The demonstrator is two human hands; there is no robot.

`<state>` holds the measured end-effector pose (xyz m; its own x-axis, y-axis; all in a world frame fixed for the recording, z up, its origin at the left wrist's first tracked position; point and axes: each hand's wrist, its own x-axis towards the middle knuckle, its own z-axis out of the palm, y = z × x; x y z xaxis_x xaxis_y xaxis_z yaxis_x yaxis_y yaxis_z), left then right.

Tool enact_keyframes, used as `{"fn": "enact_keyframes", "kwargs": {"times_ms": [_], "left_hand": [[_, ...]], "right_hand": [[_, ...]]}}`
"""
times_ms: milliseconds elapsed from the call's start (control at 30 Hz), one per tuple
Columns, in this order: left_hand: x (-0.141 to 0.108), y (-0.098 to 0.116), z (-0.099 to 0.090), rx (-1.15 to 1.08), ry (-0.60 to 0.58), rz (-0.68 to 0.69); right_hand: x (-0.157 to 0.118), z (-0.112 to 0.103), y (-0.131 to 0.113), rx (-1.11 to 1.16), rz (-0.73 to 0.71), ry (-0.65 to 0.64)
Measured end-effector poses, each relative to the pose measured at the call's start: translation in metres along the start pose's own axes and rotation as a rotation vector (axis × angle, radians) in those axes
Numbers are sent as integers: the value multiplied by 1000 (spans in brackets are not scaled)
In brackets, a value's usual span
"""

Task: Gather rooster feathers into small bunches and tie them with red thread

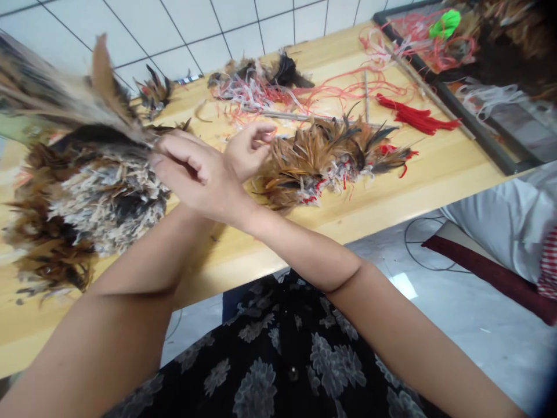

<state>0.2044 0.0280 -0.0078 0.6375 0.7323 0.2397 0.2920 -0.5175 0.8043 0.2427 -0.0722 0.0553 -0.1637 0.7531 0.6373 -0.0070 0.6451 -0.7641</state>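
My forearms cross over the table, the right one on top. My right hand (194, 174) reaches to the left side, its thumb and fingers pinched at the base of a bunch of long brown and dark feathers (107, 87), which are blurred. Just below lies a large heap of brown feathers with pale quill ends (108, 200). Behind my right wrist, my left hand (248, 150) has its fingers curled in; whatever they hold, if anything, I cannot make out. Close to its fingertips lies a row of golden-brown feather bundles (300, 157), bound with red string at their base.
Pink and white strings (243, 90) tangle at the back with dark feathers and thin sticks. Red cords (415, 116) lie right of centre. A dark-framed rack (467, 119) stands at the right, a green bundle (444, 24) on it. Another person's pale clothing (509, 215) shows at right.
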Motion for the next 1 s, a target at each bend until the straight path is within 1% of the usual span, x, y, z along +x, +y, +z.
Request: {"fn": "enact_keyframes", "kwargs": {"times_ms": [33,67,100,133,167,200,233,300,367,400,433,500,533,600,700,833,867,933,1000], "left_hand": [[-9,-3,-11,-5,22,-42],[-20,-6,-23,-2,12,-60],[-31,-7,-33,22,24,-40],[-44,-8,-42,55,39,-7],[-55,-7,-48,90,-2,16],[-66,-6,-51,121,-58,50],[-74,-4,-51,143,-87,94],[-83,0,-40,185,-168,174],[-81,6,-20,232,-236,249],[-76,9,-9,253,-238,288],[-71,13,1,270,-230,316],[-58,19,18,309,-240,311],[-51,22,24,317,-248,312],[-38,26,35,315,-263,325],[-22,28,50,285,-283,355],[-8,30,74,248,-313,386],[-6,32,77,244,-318,395],[-5,35,79,241,-328,402],[-7,39,69,242,-337,392]], "right_hand": [[1,2,1,3,-18,6],[2,4,0,-20,31,87],[2,5,-2,-50,23,87],[2,5,-6,-81,-6,63],[2,4,-11,-126,-29,62],[0,3,-18,-182,-48,14],[-1,1,-26,-248,-40,-27],[-5,-1,-41,-352,-47,-109],[-9,1,-51,-428,-19,-146],[-11,4,-53,-438,-1,-151],[-12,7,-53,-431,14,-136],[-12,11,-49,-361,19,-72],[-12,12,-46,-323,54,3],[-12,11,-39,-205,49,-41],[-12,6,-35,-55,46,24],[-12,6,-35,27,14,101],[-12,7,-35,27,17,109],[-11,8,-35,-9,34,63],[-11,8,-36,-26,38,53]]}}
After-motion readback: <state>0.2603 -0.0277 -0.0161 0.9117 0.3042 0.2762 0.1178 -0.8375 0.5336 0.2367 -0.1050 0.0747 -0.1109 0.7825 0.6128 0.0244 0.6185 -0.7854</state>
